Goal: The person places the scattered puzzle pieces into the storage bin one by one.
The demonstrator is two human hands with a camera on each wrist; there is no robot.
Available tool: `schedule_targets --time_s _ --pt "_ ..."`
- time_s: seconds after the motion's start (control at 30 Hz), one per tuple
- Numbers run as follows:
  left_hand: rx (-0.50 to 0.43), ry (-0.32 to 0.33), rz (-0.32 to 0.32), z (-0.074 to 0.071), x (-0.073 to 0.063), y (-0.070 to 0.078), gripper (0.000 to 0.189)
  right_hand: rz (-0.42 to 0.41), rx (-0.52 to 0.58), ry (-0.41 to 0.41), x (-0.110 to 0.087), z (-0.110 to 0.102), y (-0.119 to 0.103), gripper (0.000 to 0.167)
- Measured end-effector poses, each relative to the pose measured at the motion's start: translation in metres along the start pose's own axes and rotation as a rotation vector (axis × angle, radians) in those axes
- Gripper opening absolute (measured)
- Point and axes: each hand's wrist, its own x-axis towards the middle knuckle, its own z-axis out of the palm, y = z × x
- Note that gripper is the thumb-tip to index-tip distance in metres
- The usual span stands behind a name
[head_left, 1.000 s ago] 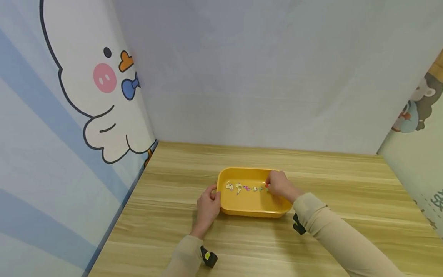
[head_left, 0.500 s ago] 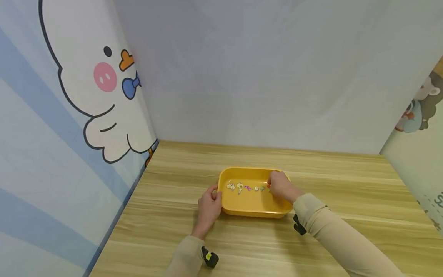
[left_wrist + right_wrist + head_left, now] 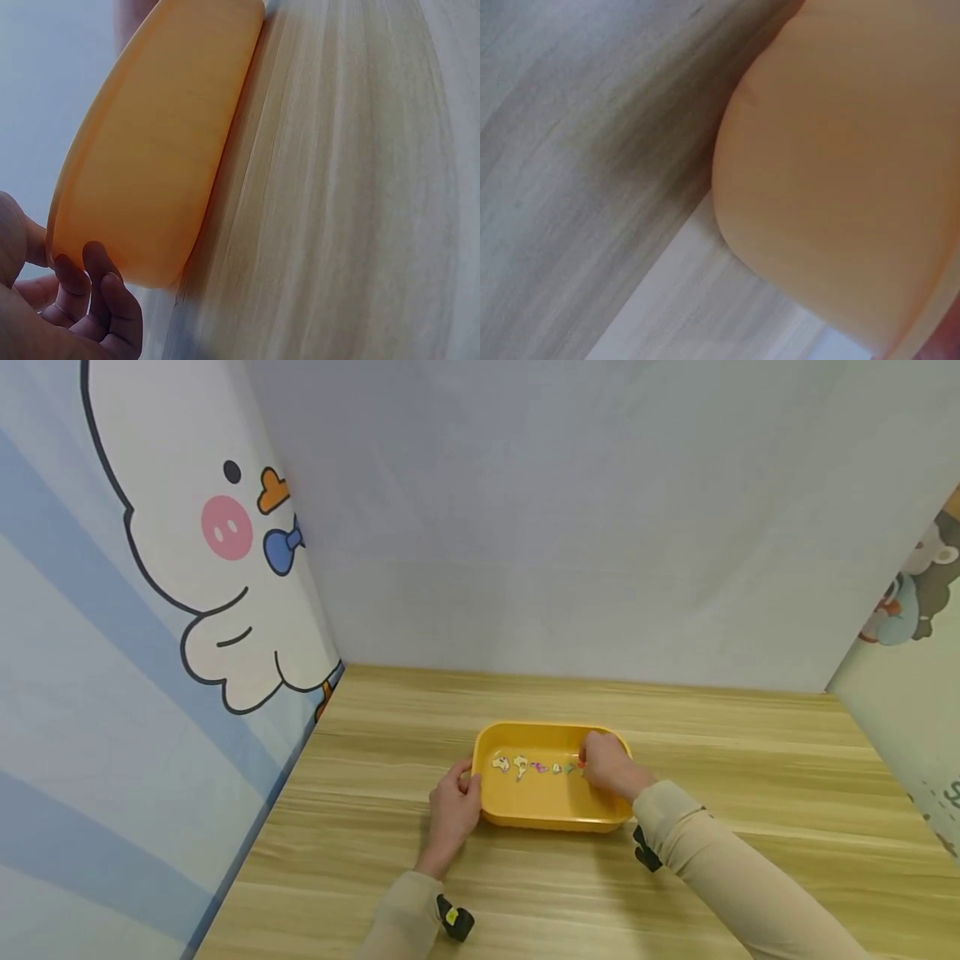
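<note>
A yellow plastic tray (image 3: 547, 806), rounded at the corners, lies on the wooden table. My left hand (image 3: 455, 806) grips its left end, thumb at the rim and fingers against the outer wall; the left wrist view shows these fingers (image 3: 67, 300) bent at the tray's corner. My right hand (image 3: 609, 764) reaches over the right end into the tray, curled fingers pinching a small red piece (image 3: 582, 764) whose greater part is hidden. To its left run several small flat cut-outs in a row: two cream ones (image 3: 521, 767), a purple one (image 3: 539, 767) and a green one (image 3: 568, 768).
Wood-grain tabletop (image 3: 390, 727) surrounds the tray. A plain grey cloth wall (image 3: 555, 527) stands behind, and a printed cartoon panel (image 3: 172, 652) borders the left side. In the right wrist view the tray's outer wall (image 3: 840, 165) fills much of the picture.
The tray has shifted very slightly right in view since a second ago. Both hands keep their places on and in it; the row of cut-outs looks the same.
</note>
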Motion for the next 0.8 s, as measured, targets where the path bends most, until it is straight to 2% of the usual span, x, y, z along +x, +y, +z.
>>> schedule_targets --time_s 0.37,0.57,0.8 --pt "-0.009 -0.004 0.005 0.001 0.0 0.0 0.025 0.015 -0.073 0.014 0.0 0.004 0.001 0.034" --pt "-0.009 -0.006 0.005 0.001 -0.001 -0.001 0.026 0.027 -0.081 0.0 -0.002 0.003 -0.001 0.029" --pt "0.002 -0.005 -0.004 0.002 -0.001 -0.003 0.025 0.052 -0.035 -0.006 -0.01 -0.012 -0.009 0.017"
